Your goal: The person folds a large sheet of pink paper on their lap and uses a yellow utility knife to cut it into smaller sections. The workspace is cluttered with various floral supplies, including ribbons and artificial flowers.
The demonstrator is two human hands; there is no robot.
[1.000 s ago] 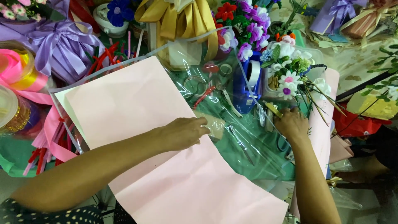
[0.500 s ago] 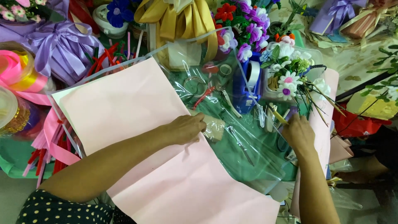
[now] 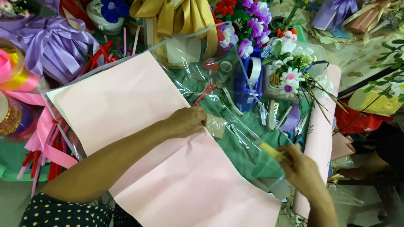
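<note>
**Hands at work on pink wrapping paper and clear cellophane**

A large sheet of pink wrapping paper (image 3: 139, 126) runs from the upper left to the bottom centre of the frame. A clear cellophane sheet (image 3: 235, 138) spreads across the centre, partly beneath it. The left hand (image 3: 185, 122), fingers curled, presses the paper's right edge at mid-frame. The right hand (image 3: 299, 168), lower right, pinches a small yellow-handled tool (image 3: 269, 149) resting on the cellophane.
</note>
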